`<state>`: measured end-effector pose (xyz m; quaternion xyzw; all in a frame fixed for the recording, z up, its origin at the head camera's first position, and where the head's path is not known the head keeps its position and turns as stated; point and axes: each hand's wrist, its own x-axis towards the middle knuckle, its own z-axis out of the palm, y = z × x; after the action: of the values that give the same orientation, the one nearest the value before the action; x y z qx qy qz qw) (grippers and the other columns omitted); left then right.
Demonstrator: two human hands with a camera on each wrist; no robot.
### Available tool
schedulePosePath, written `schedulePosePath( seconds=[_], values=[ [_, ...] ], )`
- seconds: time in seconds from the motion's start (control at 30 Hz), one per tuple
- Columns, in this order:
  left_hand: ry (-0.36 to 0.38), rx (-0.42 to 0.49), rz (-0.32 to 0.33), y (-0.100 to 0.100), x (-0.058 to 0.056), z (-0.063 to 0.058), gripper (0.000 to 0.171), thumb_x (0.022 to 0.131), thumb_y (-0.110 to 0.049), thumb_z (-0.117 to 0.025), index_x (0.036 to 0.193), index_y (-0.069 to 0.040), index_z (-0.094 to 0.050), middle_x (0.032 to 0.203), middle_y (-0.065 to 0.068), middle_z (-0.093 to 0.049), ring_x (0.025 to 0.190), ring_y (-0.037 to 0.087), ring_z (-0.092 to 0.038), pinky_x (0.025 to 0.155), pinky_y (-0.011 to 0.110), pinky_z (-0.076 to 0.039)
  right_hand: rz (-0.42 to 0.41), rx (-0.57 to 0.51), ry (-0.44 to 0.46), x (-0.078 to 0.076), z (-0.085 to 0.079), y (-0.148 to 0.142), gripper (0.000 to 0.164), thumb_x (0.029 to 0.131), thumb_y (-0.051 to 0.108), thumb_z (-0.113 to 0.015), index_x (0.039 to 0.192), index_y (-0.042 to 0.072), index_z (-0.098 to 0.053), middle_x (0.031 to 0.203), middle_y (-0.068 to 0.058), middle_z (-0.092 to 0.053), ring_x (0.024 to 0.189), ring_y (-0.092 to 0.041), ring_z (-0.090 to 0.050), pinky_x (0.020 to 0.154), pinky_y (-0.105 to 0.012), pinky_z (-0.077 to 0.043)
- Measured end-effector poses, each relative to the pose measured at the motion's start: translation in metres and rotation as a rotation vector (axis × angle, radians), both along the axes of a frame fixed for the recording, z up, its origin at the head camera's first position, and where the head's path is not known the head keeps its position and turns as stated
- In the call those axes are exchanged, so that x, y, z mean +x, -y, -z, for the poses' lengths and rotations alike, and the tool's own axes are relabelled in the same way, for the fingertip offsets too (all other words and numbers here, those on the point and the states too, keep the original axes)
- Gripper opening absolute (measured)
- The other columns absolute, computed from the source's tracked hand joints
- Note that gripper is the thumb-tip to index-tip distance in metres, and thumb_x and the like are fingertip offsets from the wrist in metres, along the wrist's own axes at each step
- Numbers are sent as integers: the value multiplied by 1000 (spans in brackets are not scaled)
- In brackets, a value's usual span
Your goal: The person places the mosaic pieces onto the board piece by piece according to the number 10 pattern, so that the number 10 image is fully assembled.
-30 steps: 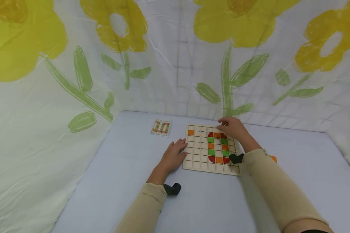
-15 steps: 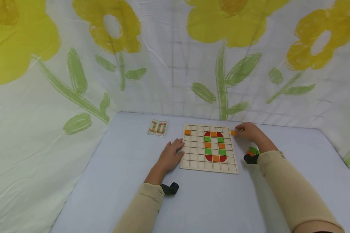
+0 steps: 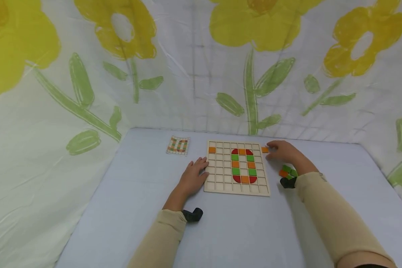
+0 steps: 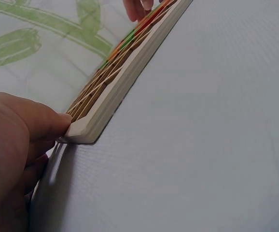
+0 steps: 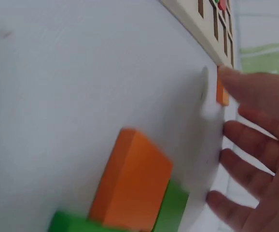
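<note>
Orange tile (image 3: 265, 149) needs square pinching; whether the right hand (image 3: 286, 152) holds it is unclear; left hand (image 3: 191, 177), spread, should steady the board (image 3: 219, 168).

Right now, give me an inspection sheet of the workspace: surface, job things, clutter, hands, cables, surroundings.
Surface: pale table.
Job things: gridded board holding coloured tiles; patterned card to its left; loose orange tile by the board's right edge; orange and green pile farther right.
Clutter: nothing seen.
Left hand: touches board's left edge.
Right hand: fingers apart at the loose orange tile; contact unclear.
Cables: nothing seen.
Surroundings: flower-print sheet behind and left.
</note>
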<state>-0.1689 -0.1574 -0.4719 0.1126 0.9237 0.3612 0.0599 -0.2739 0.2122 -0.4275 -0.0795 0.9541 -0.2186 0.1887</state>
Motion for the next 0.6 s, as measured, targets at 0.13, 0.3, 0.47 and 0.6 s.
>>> schedulePosePath(
  seconds=[0.13, 0.3, 0.47, 0.6],
  values=[
    [1, 9, -1, -1, 0, -1, 48, 100, -23, -56, 145, -10, -49, 158, -2, -35, 150, 17, -24, 126, 38, -10, 11, -36, 14, 10, 1, -14, 67, 95, 36, -63, 148, 3, -40, 150, -23, -42, 140, -44, -32, 115, -63, -27],
    [6, 7, 1, -2, 1, 0, 47, 100, -24, -56, 145, -11, -49, 158, -2, -35, 150, 17, -24, 126, 38, -10, -20, -30, 27, 24, 4, -40, 56, 96, 24, -57, 147, 4, -43, 149, -25, -42, 139, -47, -32, 112, -66, -28],
    [5, 19, -4, -1, 0, 1, 47, 100, -23, -57, 145, -10, -50, 158, -1, -35, 150, 18, -25, 126, 38, -10, -51, -49, 53, 32, 4, -55, 56, 89, 12, -61, 143, 5, -50, 153, -23, -39, 141, -48, -27, 111, -68, -27],
    [3, 20, -6, 0, -1, 2, 47, 100, -24, -56, 146, -11, -49, 158, -2, -35, 150, 17, -24, 126, 37, -10, -65, -95, 60, 33, 4, -58, 57, 84, 14, -69, 138, 6, -56, 155, -19, -36, 144, -48, -22, 113, -68, -23]
  ],
)
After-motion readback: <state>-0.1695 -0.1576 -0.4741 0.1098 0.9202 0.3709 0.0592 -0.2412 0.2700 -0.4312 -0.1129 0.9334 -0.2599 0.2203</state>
